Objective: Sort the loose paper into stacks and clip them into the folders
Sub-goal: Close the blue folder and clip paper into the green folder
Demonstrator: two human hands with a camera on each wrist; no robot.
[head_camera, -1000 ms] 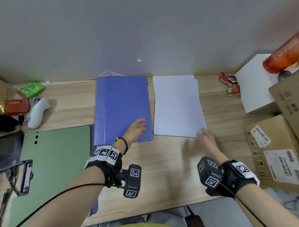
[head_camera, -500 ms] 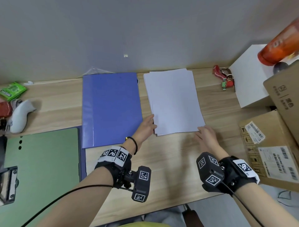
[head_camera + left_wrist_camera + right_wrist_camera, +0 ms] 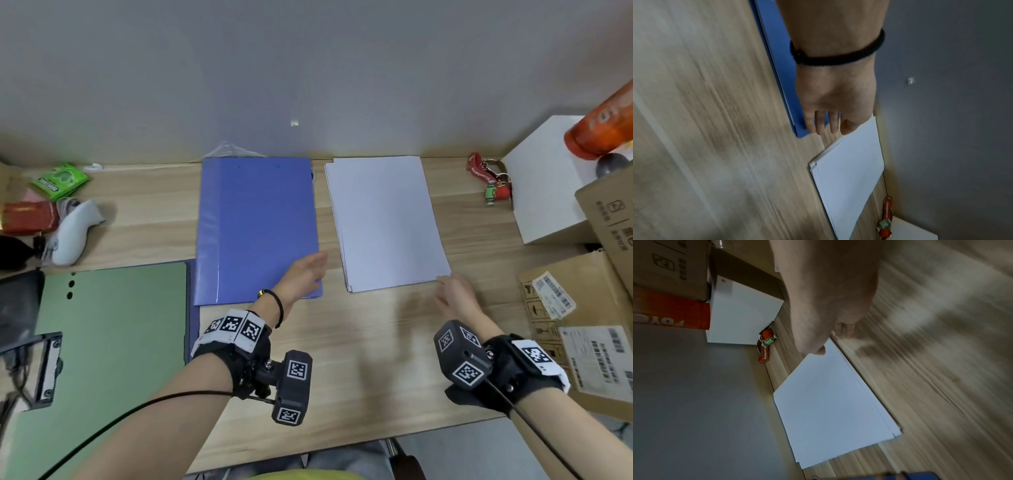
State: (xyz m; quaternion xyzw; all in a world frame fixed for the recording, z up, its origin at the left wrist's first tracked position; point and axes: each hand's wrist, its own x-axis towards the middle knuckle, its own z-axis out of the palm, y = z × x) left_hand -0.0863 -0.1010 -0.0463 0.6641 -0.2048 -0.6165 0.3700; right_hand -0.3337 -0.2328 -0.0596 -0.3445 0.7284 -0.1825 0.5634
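1. White paper stack (image 3: 387, 222) lies on the desk (image 3: 359, 359) by the back wall, just right of the closed blue folder (image 3: 257, 229); sheet edges slightly fanned, not squared.
2. Left hand (image 3: 305, 274) rests flat, fingers straight, on the blue folder's near right corner.
3. Right hand (image 3: 455, 294) is relaxed, fingertips at the stack's near right corner; no pinch visible.
4. Green folder (image 3: 109, 342) lies closed at near left, w/ another blue edge beneath it.
5. Progress, as judged: paper gathered in one pile; nothing clipped, folders unopened. Early stage.
6. Key lanyard (image 3: 489, 178) and boxes sit at right.
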